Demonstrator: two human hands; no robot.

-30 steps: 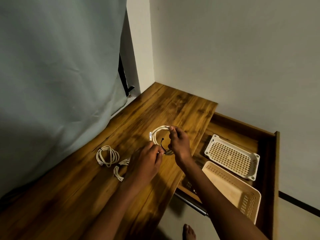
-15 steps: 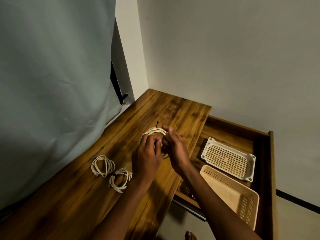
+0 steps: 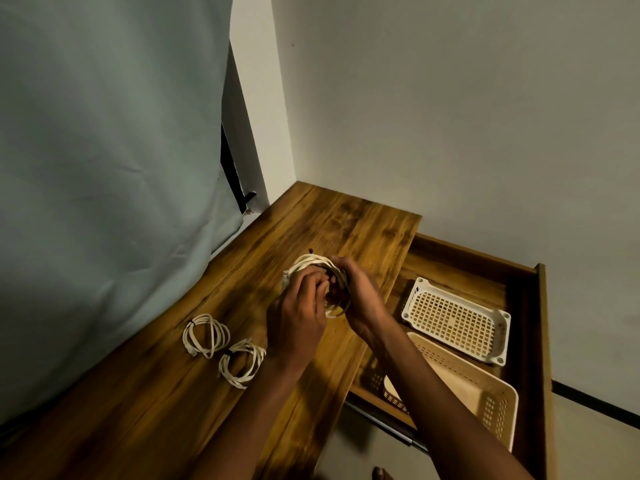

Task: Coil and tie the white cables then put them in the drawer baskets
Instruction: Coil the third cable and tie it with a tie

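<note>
White cable coil (image 3: 313,268) sits between both hands just above the wooden desktop (image 3: 346,223), near the desk's right edge where the open drawer (image 3: 450,261) begins. The left hand (image 3: 298,317) has its fingers curled in against the near side of the loops, pinching at the bundle, and the right hand (image 3: 360,292) is wrapped round the coil's right side, gripping the strands together. A thin black tie (image 3: 323,268) crosses the loops there, with one dark end poking up at the coil's far side; whether it is fastened cannot be told.

Judging by its look, this cable is light and springy rather than limp: the loops will want to fan open as soon as the grip eases, and the smooth jacket lets strands slide over one another. The safest hold is across the whole bundle right beside the tie (not on a single strand or on the plug end), so that all turns stay stacked while the tie is drawn tight.

Two more tied coils lie on the desktop to the left of the hands, one (image 3: 206,336) farther left and one (image 3: 242,362) nearer. In the drawer, to the right of the desktop, stand a white basket (image 3: 498,355) and a beige basket (image 3: 498,410).
</note>
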